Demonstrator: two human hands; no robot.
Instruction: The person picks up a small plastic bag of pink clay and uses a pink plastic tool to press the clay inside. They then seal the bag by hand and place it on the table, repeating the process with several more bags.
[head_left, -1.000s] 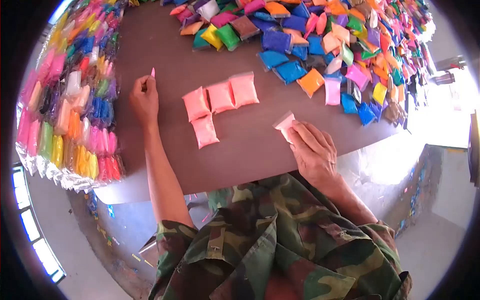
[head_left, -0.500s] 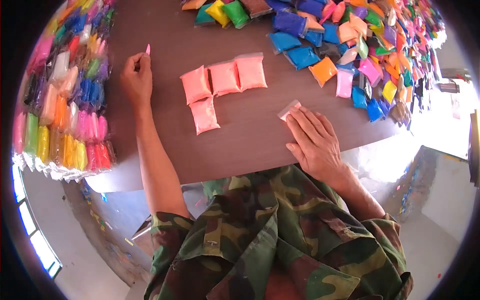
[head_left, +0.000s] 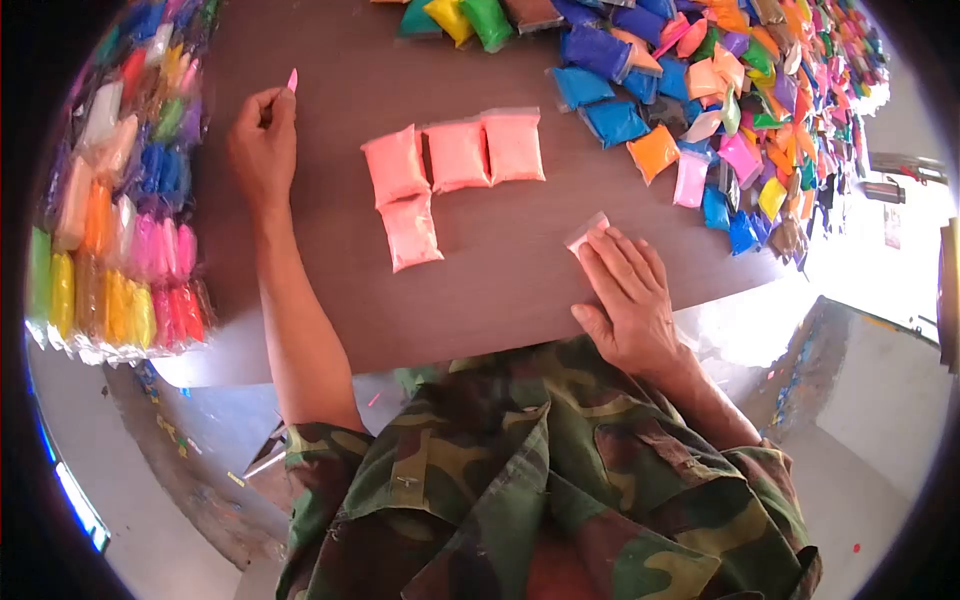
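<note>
My left hand (head_left: 265,140) is closed near the left side of the table, with a thin, pink, pointed piece (head_left: 293,80) sticking up beyond its fingertips. Over a small clear packet with pale pink filling (head_left: 586,232), my right hand (head_left: 628,290) lies flat, fingers stretched out and covering most of it. Between the hands, three salmon-pink packets (head_left: 458,156) form a row. A fourth pink packet (head_left: 411,232) lies just below the row's left end, touching it.
A large heap of small coloured packets (head_left: 740,155) spreads over the right and far side of the brown table (head_left: 490,270). At the left stand stacked bags of longer coloured packets (head_left: 125,230). A few green and yellow packets (head_left: 485,22) lie at the far edge of view.
The view has shifted slightly, so the left-hand stacks sit further left. My left hand appears a little further left and up; my right hand stays flat on the packet.
</note>
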